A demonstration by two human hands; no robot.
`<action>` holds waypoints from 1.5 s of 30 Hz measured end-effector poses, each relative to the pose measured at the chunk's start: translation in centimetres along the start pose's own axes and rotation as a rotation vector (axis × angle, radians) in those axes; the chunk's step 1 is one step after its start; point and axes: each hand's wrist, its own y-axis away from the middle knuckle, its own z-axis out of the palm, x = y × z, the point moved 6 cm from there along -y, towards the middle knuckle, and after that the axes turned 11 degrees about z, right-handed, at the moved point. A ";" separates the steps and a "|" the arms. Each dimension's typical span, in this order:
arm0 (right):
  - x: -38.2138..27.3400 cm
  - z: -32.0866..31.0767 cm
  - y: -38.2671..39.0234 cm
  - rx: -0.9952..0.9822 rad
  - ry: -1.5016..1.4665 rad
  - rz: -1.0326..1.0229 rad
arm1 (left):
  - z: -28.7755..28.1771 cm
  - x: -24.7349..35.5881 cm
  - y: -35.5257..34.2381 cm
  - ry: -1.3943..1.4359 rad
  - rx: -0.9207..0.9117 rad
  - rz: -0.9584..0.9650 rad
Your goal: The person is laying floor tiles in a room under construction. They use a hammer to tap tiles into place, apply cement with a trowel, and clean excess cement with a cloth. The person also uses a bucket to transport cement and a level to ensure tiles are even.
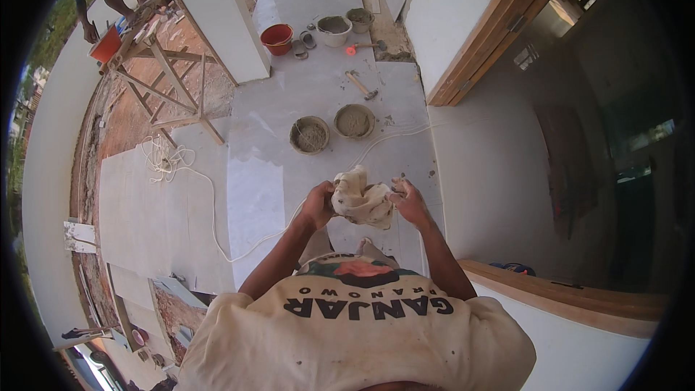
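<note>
In front of my body I hold up a cream, stained cloth (362, 201), bunched and crumpled. My left hand (318, 204) is closed on its left edge. At the opposite side my right hand (410, 204) has its fingers bent around the cloth's edge; some fingertips are hidden in the folds. Beyond the cloth, two round tubs stand on the tiled floor, the left tub (310, 135) holding lumpy grey mortar and the right tub (355, 122) a smoother mix. Farther off lies a hammer (360, 85) with a wooden handle.
Farther ahead are a red bucket (276, 40), a pair of sandals (300, 46), a white bucket (334, 31) of mortar and a mallet (367, 47). A white cable (215, 221) loops over the floor. At left, a person's hand touches an orange bucket (106, 45) above a wooden trestle (170, 80).
</note>
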 end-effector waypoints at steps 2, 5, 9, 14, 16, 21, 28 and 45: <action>-3.5 2.5 -2.6 -0.099 -0.025 0.025 | -1.5 2.6 -1.2 0.020 0.033 0.047; -7.8 9.0 -6.1 -0.359 -0.225 0.033 | -3.0 6.7 -3.4 0.064 -0.030 0.046; -14.0 18.6 -10.4 -0.484 -0.672 0.187 | -7.3 12.3 -8.2 -0.011 -0.037 0.083; -19.1 23.5 -17.3 -0.421 -0.826 0.205 | -9.8 22.7 -11.6 -0.360 -0.200 0.154; -20.2 24.1 -19.7 -0.315 -0.802 0.146 | -10.4 25.1 -13.2 -0.546 -0.221 0.210; -25.9 22.5 -24.9 -0.149 -0.677 0.061 | -10.7 30.8 -17.6 -1.015 -0.283 0.507; -31.9 20.0 -34.1 0.158 -0.211 -0.125 | -12.8 36.5 -23.1 -1.248 -0.258 0.673; -50.4 22.5 -51.9 0.146 -0.391 -0.040 | -22.9 51.6 -42.1 -0.569 -0.352 0.123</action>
